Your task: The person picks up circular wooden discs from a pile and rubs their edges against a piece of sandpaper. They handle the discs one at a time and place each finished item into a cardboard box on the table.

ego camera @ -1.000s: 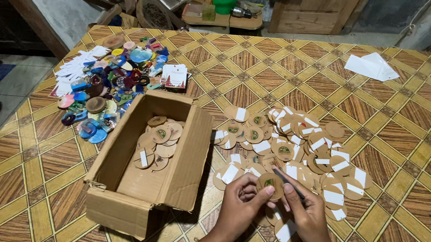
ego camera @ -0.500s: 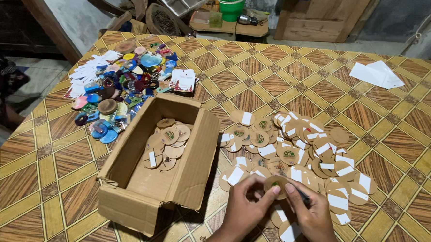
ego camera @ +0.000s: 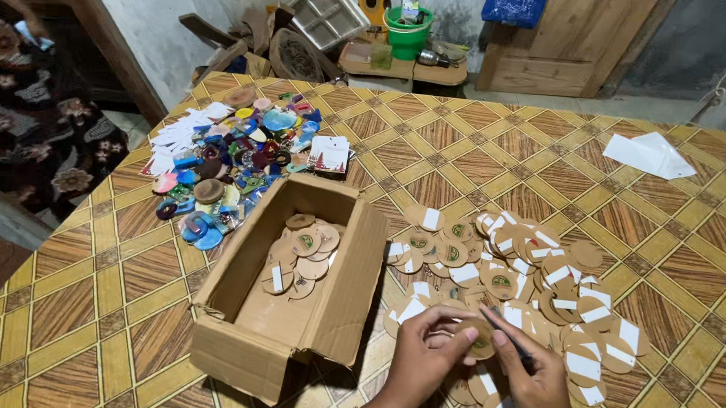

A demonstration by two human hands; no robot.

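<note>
Both hands meet at the near edge of the tabletop [ego camera: 480, 144], which has a brown and yellow tile pattern. The left hand [ego camera: 425, 362] and the right hand [ego camera: 535, 383] hold 1 round cardboard disc [ego camera: 478, 338] between them; the fingers of both hands are closed narrowly on its rim. The right hand seems also to hold a thin dark tool, but I cannot tell what it is. The disc is just above a pile of similar discs with white labels [ego camera: 523, 276]. An open cardboard box [ego camera: 294, 291] with several discs inside stands to the left. Further left lies a heap of colourful small items [ego camera: 226, 165].
</note>
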